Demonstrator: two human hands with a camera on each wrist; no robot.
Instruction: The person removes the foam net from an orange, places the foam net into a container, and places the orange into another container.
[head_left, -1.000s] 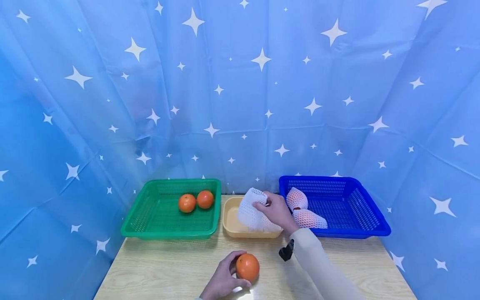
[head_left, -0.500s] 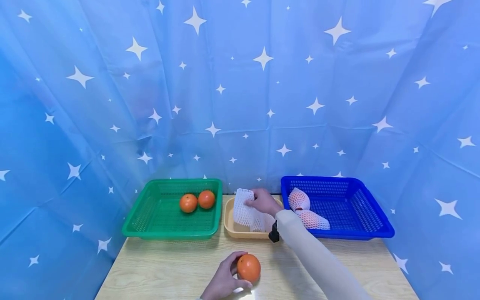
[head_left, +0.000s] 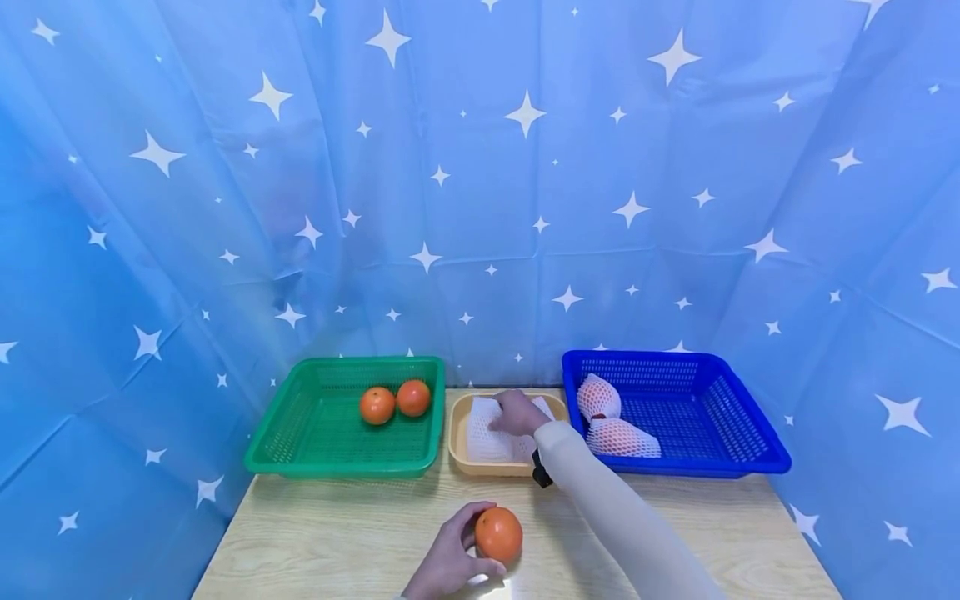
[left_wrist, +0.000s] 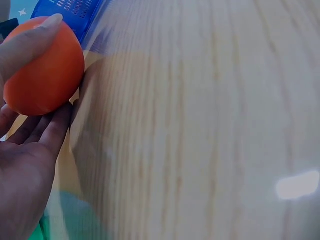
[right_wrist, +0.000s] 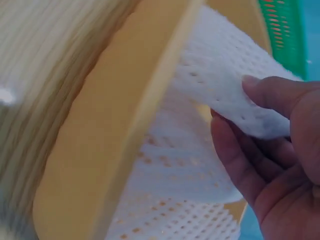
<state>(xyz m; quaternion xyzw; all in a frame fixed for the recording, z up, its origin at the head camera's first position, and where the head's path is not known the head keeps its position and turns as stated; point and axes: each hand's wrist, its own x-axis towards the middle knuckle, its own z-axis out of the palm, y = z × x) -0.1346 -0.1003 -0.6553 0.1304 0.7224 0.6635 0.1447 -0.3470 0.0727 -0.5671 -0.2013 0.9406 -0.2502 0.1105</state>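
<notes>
My left hand [head_left: 453,550] holds an orange [head_left: 498,535] on the table near its front. In the left wrist view the thumb lies over the orange [left_wrist: 47,75] and the fingers curl beneath it. My right hand [head_left: 519,413] is down in the small yellow tray [head_left: 491,469] at the back middle. There it pinches a white foam fruit net [right_wrist: 235,75] between thumb and fingers, seen in the right wrist view. Other white foam netting [right_wrist: 175,215] lies in the tray below that one. In the head view the hand partly covers the nets.
Left of the tray, a green basket [head_left: 300,454] holds two oranges [head_left: 377,406]. A blue basket [head_left: 705,417] on the right holds two net-wrapped fruits [head_left: 622,438]. A starry blue curtain [head_left: 480,208] hangs behind the wooden table [head_left: 315,533].
My right hand has moved left and then lowered the foam net into the yellow tray. The left hand and its orange have stayed in place.
</notes>
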